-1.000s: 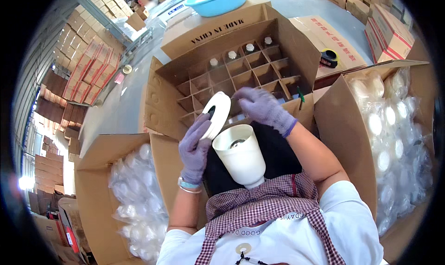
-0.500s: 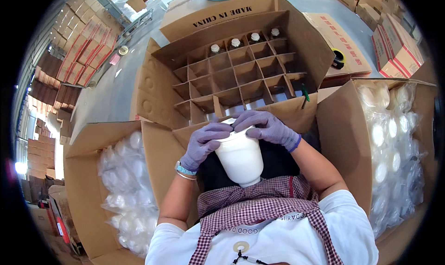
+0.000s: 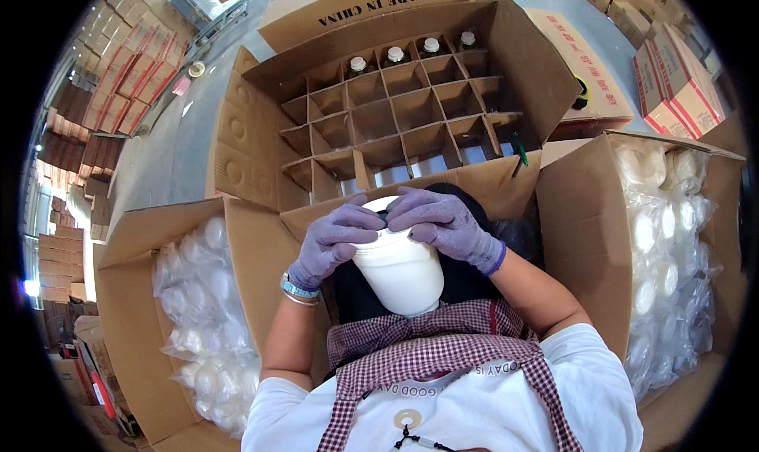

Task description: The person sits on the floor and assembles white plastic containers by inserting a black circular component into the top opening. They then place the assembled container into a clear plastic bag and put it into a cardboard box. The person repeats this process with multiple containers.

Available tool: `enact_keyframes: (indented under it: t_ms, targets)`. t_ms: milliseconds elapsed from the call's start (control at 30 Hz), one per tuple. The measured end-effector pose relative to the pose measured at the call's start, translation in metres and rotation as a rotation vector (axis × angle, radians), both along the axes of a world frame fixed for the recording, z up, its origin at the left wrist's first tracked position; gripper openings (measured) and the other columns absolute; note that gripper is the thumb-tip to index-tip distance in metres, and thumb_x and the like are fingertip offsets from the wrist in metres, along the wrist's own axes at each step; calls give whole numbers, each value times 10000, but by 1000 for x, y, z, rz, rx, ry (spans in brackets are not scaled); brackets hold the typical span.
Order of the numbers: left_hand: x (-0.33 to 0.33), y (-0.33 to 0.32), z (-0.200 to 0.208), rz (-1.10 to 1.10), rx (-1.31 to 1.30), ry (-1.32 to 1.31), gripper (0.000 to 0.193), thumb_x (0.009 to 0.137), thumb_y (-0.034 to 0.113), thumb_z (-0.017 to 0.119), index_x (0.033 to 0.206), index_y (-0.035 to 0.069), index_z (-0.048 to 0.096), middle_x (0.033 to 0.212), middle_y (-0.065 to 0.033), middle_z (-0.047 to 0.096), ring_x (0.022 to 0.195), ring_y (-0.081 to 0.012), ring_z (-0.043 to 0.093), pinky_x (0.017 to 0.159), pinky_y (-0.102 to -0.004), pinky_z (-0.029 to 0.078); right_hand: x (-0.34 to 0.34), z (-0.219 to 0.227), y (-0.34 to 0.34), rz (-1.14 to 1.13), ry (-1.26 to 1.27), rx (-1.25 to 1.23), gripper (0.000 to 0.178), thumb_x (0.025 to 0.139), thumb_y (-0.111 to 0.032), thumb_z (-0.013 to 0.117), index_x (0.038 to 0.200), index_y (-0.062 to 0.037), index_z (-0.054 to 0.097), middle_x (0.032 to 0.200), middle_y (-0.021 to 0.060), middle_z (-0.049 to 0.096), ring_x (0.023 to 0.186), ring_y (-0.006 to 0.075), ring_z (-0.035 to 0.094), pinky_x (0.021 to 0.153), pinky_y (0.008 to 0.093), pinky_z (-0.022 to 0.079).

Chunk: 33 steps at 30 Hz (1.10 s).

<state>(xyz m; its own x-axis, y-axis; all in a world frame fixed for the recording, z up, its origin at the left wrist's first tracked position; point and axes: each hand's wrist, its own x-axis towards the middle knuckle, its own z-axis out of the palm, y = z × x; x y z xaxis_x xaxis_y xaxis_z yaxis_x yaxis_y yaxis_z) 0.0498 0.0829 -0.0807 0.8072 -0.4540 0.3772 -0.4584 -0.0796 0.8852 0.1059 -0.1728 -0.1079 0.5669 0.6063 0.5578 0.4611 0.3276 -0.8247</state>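
- Head view: the grey floor (image 3: 190, 128) stretches beyond the grip, off to its left, with stacks of red-edged cartons (image 3: 134, 80) farther left along it.
- Straight ahead of the grip stands a big open carton (image 3: 531, 72), split into cells by cardboard dividers (image 3: 411, 108); white-capped bottles (image 3: 395, 54) fill part of its far row.
- Near the carton's right corner, ahead and right of the grip, a green object (image 3: 519, 147) sits at the edge.
- Left of the grip, an open box (image 3: 130, 317) holds white pieces in clear plastic (image 3: 198, 294); right of the grip, another open box (image 3: 581, 250) holds similar wrapped white pieces (image 3: 668, 238).
- Directly below the grip is the white container (image 3: 402, 274), over dark trousers (image 3: 348, 294), its lower end next to a checked apron (image 3: 431, 355).
- Both gloved hands close around the container's top: the left hand (image 3: 336, 234) on one side, the right hand (image 3: 443, 224) on the other, fingers curled and nearly meeting over a white lid (image 3: 381, 203). How firmly the lid is seated cannot be told.
- Elbows bent, the forearms slant inward from below; a watch (image 3: 290, 284) circles the left wrist.
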Motion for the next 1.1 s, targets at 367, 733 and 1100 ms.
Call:
enact_keyframes:
  t_ms: [367, 733, 1100]
  targets:
    - [-24, -18, 1, 165, 205, -136, 365, 950, 384, 594, 1050, 70, 751, 1110, -120, 701, 1082, -291, 635, 1103, -497, 363, 6, -27, -4, 92, 146, 47, 346, 966, -341, 580, 1031, -41, 739, 1123, 118, 690, 1185, 303, 586, 1068, 435, 420]
    - [-9, -27, -4, 297, -42, 104, 522, 971, 488, 552, 1077, 12, 736, 1091, -132, 704, 1088, -272, 623, 1014, -399, 434, 4, -14, 5, -156, 189, 2, 367, 1002, -346, 552, 1035, -7, 689, 1061, 105, 679, 1027, 223, 635, 947, 332, 477]
    - [-7, -11, -7, 108, 34, -15, 554, 945, 536, 531, 1061, 46, 761, 1116, -142, 707, 1121, -303, 612, 1116, -463, 347, 3, -7, -2, -122, -12, -67, 308, 959, -297, 573, 990, -36, 734, 1047, 114, 695, 1056, 280, 640, 960, 386, 493]
